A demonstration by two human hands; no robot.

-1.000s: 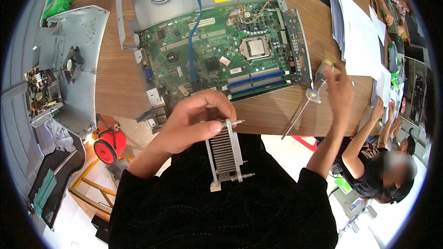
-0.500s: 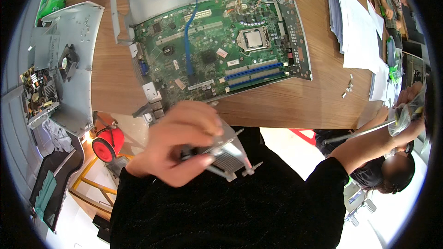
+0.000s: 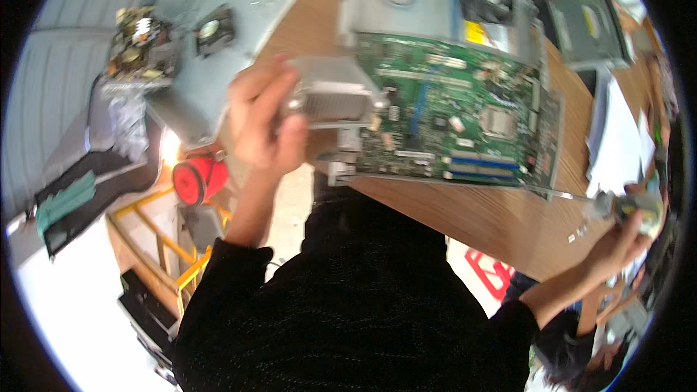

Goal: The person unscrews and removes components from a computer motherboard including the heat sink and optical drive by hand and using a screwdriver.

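Note:
A silver finned heat sink (image 3: 335, 94) is gripped at its left side by my left hand (image 3: 263, 117), raised at the left end of the green motherboard (image 3: 454, 105). The board lies in an open metal computer case, with a square processor (image 3: 498, 122) in its socket and blue memory slots (image 3: 483, 167) along the near side. At the far right, my right hand (image 3: 626, 241) is closed round the handle of a screwdriver (image 3: 559, 194). Its long thin shaft points left, over the near right corner of the case. Motion blurs both hands.
On the left, a grey metal panel (image 3: 254, 0) carries a small fan (image 3: 214, 30) and an exposed circuit board (image 3: 145, 47). Papers (image 3: 617, 131) and a dark drive-like box (image 3: 589, 25) sit at right. Small white pieces (image 3: 577, 234) lie near another person (image 3: 573, 345).
My left hand has carried the heat sink up and away from my body, left of the motherboard. My right hand has lowered the screwdriver toward the board. The whole view has shifted.

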